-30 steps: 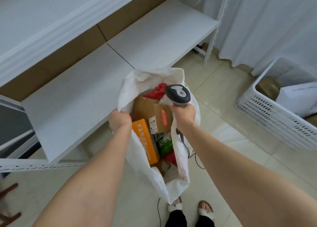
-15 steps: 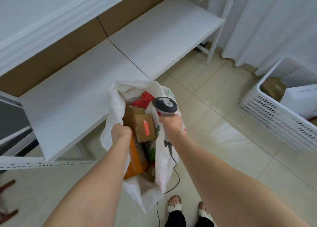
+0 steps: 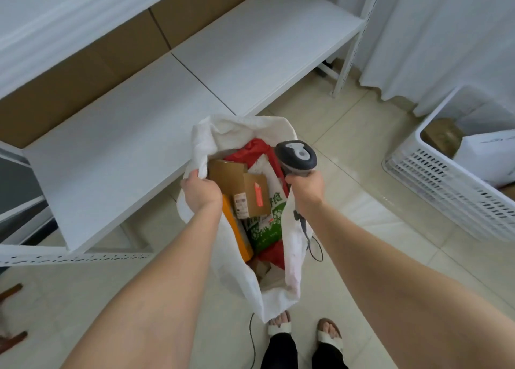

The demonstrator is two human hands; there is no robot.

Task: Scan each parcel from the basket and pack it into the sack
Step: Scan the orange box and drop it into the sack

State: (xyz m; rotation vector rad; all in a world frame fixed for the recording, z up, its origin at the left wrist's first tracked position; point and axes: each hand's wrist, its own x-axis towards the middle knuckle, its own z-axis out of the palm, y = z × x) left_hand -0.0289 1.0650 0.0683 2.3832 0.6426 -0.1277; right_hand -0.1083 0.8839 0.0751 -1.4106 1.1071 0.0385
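The white sack [image 3: 239, 129] hangs open in front of me, held up by both hands. My left hand [image 3: 201, 193] grips its left rim. My right hand [image 3: 306, 190] holds the grey barcode scanner [image 3: 296, 156] and pinches the sack's right rim with it. Inside the sack lie a brown cardboard box [image 3: 245, 187] with a red sticker, an orange parcel [image 3: 237, 229], a green and white packet [image 3: 267, 223] and a red bag [image 3: 256, 149]. The white plastic basket [image 3: 443, 179] stands on the floor at the right, with a brown parcel [image 3: 441, 135] and a white parcel [image 3: 490, 154] in it.
A low white shelf [image 3: 156, 112] runs along the left and back, its metal leg [image 3: 347, 62] near a white curtain [image 3: 446, 34]. The scanner cable [image 3: 252, 338] trails on the tiled floor by my sandalled feet [image 3: 306, 329].
The sack with both hands dropped lower and left, then rose again and shifted right. Both grips stayed the same.
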